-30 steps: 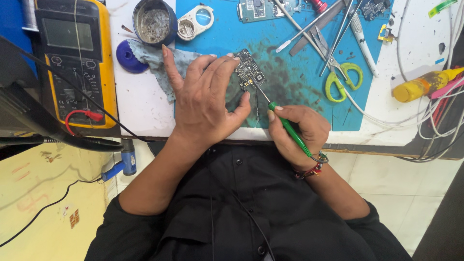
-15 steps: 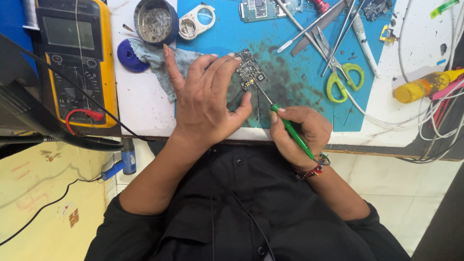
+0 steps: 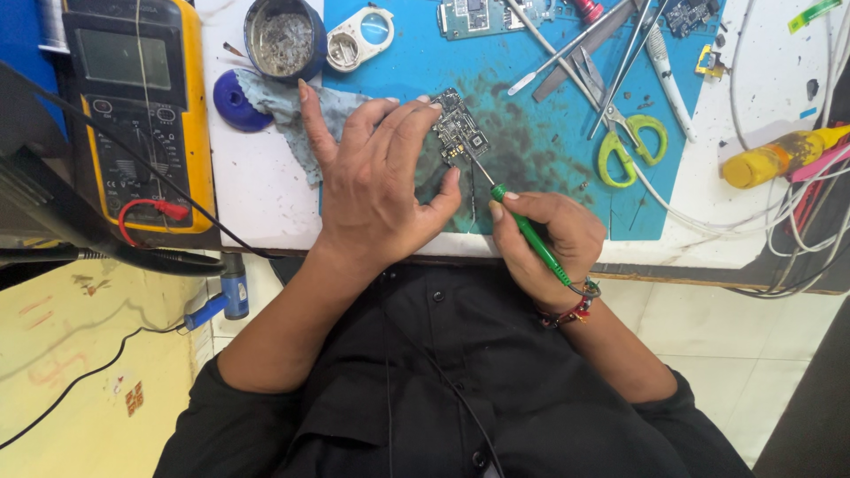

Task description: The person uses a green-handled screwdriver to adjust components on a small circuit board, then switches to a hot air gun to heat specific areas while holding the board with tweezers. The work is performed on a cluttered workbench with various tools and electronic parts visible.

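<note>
The white worktable [image 3: 266, 190] carries a blue rubbery mat [image 3: 567, 115], flat and matt, stained dark across its middle. At the table's left end lies a yellow-cased multimeter [image 3: 142, 115], a hard plastic slab with a grey screen and a red lead plugged in near its foot.

The left hand [image 3: 376, 190] lies palm down across the mat's left edge, fingers spread and extended, and its fingertips [image 3: 423, 108] press on the near-left corner of the small circuit board [image 3: 460, 134], pinning it flat rather than closing around it. The right hand [image 3: 544, 243] is curled shut around a slim green-handled probe [image 3: 522, 226], held like a pen.

The board sits on the stained part of the mat, just beyond and between the 2 hands, its long axis running diagonally from far-left to near-right. The probe's thin metal shaft runs up and to the left from the right hand, and its tip meets the board's near-right end; the left hand is the nearer one, already touching it.

Under the left hand's thumb side is a crumpled grey-blue cloth [image 3: 288, 111], soft and creased. Beyond it stands a round metal tin [image 3: 283, 37] of dull grey residue. To the right lie green-handled scissors [image 3: 624, 133], glossy plastic loops on steel blades. The board itself is dark, rigid, densely studded with tiny components.
</note>
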